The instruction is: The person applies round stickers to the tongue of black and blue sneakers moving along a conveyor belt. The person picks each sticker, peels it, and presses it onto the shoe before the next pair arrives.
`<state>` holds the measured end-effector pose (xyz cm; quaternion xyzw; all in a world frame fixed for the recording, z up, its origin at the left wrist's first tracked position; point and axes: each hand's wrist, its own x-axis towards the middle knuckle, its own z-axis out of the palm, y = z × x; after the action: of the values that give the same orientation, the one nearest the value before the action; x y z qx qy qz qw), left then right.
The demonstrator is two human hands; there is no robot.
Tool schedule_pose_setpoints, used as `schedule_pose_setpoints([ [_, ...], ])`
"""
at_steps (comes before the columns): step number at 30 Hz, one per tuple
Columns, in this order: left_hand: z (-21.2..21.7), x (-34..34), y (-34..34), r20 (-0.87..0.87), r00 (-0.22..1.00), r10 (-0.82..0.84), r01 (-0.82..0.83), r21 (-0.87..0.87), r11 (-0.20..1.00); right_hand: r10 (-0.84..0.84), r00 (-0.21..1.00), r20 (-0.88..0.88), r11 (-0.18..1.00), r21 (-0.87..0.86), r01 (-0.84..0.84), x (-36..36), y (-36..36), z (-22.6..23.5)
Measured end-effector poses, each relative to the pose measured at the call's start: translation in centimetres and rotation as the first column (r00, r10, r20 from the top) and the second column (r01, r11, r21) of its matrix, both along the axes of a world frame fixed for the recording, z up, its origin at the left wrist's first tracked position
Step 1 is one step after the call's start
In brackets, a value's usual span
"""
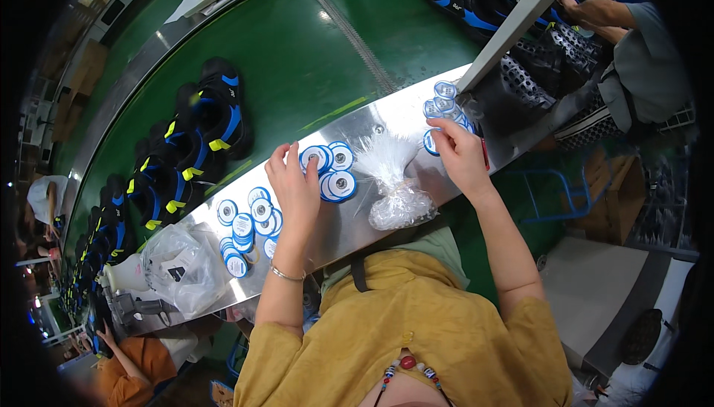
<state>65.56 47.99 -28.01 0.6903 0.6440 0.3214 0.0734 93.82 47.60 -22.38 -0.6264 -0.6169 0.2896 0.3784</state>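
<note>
My left hand (295,191) is at a cluster of round white tags with blue rims (341,184). Its fingers are curled but apart, and the thumb rests against a tag at the cluster's left edge. My right hand (465,160) pinches at a single round tag (429,142), whose edge shows beside the thumb. Just beyond it lies another pile of such tags (445,91). Between my hands stands a clear plastic bag (401,206), gathered at the neck, with a bundle of thin clear strands fanning out above. More round tags (242,225) lie spread left of my left hand.
The narrow metal table (357,221) borders a green conveyor belt (297,72). Black shoes with blue and yellow parts (216,109) line the belt's left; others (468,9) stand far right. A crumpled plastic bag (186,269) sits at the table's left end. Co-workers work at both sides.
</note>
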Motion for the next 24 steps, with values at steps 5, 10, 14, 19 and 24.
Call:
schedule_pose_setpoints([
  [5,-1.3,-0.5,1.1,-0.035,0.998,-0.057,0.05,-0.17,0.984,0.056,0.998,-0.017,0.995,0.082,-0.054,-1.9,0.4,0.3],
  [10,0.0,-0.5,1.2,0.105,0.994,0.037,-0.015,-0.203,0.979,0.111,0.994,-0.017,0.978,0.179,-0.107,-2.2,0.6,-0.3],
  [14,0.2,-1.3,2.0,0.412,0.897,0.16,0.009,-0.379,0.925,0.103,0.994,-0.048,0.994,0.048,-0.1,-2.6,0.4,-0.5],
  [19,-0.8,-2.2,2.2,0.527,0.822,0.216,0.042,-0.433,0.9,0.107,0.993,-0.043,0.992,-0.056,-0.11,-3.3,0.8,0.2],
  [24,-2.1,-2.4,1.8,0.526,0.833,0.169,0.007,-0.316,0.949,0.166,0.986,-0.013,0.985,-0.046,-0.167,-3.9,1.0,0.7],
])
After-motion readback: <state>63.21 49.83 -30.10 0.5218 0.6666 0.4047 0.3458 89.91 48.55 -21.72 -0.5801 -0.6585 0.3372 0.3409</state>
